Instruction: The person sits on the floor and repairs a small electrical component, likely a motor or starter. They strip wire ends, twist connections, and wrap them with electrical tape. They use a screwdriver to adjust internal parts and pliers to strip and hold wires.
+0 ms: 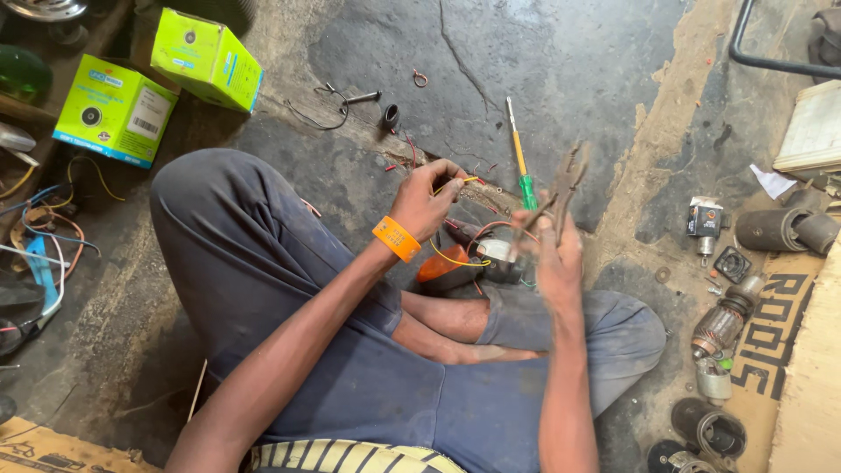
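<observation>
Wire work is in hand: the left hand (424, 203) is pinched shut on a yellow wire (455, 259) that loops down to a small part (496, 252) just below it. Beside it, the right hand (557, 254), blurred, is closed around rusty pliers (561, 188). Bringing their tips onto the wire would need a steady grip.

Floor (569, 52): two boxes (158, 79) far-left corner; screwdriver (520, 158) centre, beyond both hands; motor parts (727, 324) along right edge.
</observation>
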